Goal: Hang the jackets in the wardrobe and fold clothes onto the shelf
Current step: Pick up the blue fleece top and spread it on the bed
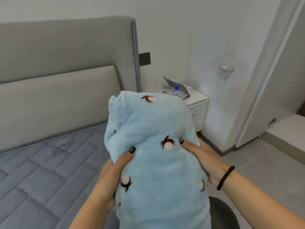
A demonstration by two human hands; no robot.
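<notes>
The fleece garment (155,154), pale blue with brown-and-white cotton-boll prints, sits in the middle of my view, bundled into a thick pad and carried in the air between both hands, just right of the bed (49,171). Left of the garment lies that bare quilted mattress, with its grey padded headboard (57,63) rising behind. My left hand (113,176) clamps the garment's left edge, thumb pressed on top and fingers hidden underneath; I judge this pinch keeps the folded layers from sliding open. My right hand (204,159) grips the opposite edge the same way, thumb on top, a dark bead bracelet (225,177) at the wrist. Holding both sides evenly seems meant to keep the bundle flat for a shelf. Beyond the garment's far end, against the wall, stands a white nightstand (196,106) carrying a water bottle (176,90) and some clutter. Further right is a white door (264,88), possibly the wardrobe's; I cannot tell. No shelf is in view.
</notes>
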